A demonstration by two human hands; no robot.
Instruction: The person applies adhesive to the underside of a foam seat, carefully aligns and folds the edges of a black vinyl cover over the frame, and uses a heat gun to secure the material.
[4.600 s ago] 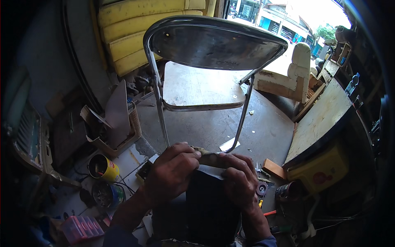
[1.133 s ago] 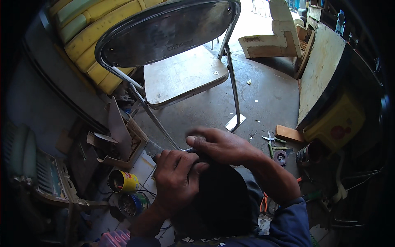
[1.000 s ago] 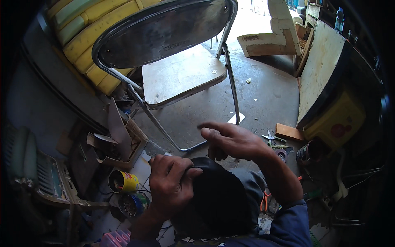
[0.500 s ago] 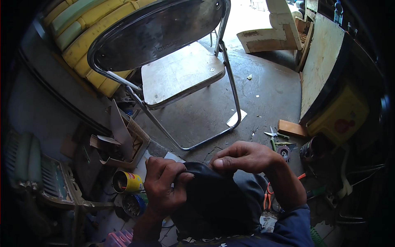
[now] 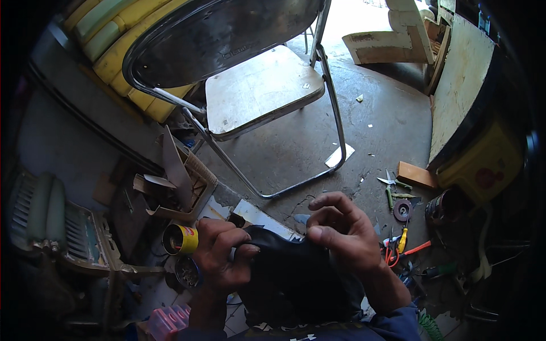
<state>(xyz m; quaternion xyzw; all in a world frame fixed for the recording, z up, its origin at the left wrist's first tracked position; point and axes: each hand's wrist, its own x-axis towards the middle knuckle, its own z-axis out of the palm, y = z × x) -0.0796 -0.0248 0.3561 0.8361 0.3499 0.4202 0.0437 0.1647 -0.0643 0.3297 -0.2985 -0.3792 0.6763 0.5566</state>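
Glossy black material (image 5: 290, 273), like leather or vinyl, lies bunched across my lap, its upper edge raised. My left hand (image 5: 226, 256) is closed on the left end of that edge, thumb bent over it. My right hand (image 5: 347, 238) has its thumb at the right end of the edge, pinching it against a curled finger partly hidden behind, while the index finger arches above. Just left of my left hand stands a yellow can (image 5: 185, 238), with a second can (image 5: 187, 273) of small pieces below it.
A metal folding chair (image 5: 256, 91) stands ahead. Scissors (image 5: 389, 186), a wooden block (image 5: 416, 174), a yellow-handled tool (image 5: 402, 241) and a red-handled one lie right. Left are a cardboard box (image 5: 196, 193) and a carved frame (image 5: 74, 244). A pale panel (image 5: 460, 85) leans right; yellow cushions (image 5: 108, 62) stand behind.
Since half a second ago my right hand has turned more upright, its index finger rising. My left hand keeps hold of the edge. The view has shifted, so the surroundings sit further right.
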